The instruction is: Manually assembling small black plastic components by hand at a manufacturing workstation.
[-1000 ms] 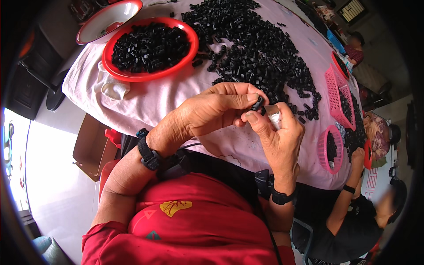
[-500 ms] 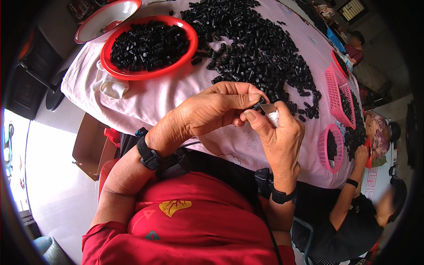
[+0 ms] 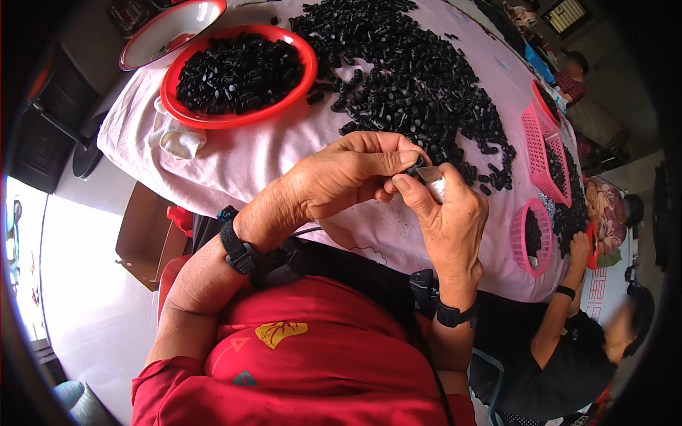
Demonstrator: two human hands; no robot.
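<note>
Over the near side of the pile, my left hand point(image 3: 334, 174) pinches a small black plastic part point(image 3: 412, 170) between thumb and fingers. Closed around a flat metal blade point(image 3: 429, 172) is my right hand point(image 3: 458, 220); the blade's grip is wrapped in white material point(image 3: 438, 189). The blade's edge meets the black part, and the right thumb lies close against it. Fingers hide most of the part. Beyond both hands spreads a large heap of similar black parts point(image 3: 419, 78).
A red plastic basin point(image 3: 310, 74) full of black parts stands at the left, beside a white enamel basin point(image 3: 206, 15) with a red rim. Pink baskets point(image 3: 545, 245) stand at the right. A co-worker's hand point(image 3: 580, 248) is near them. Below the cloth's left edge sits a cardboard box point(image 3: 138, 238).
The blade has tilted slightly against the black part, and my right hand has shifted a little to the left. My left hand stays almost in place.
</note>
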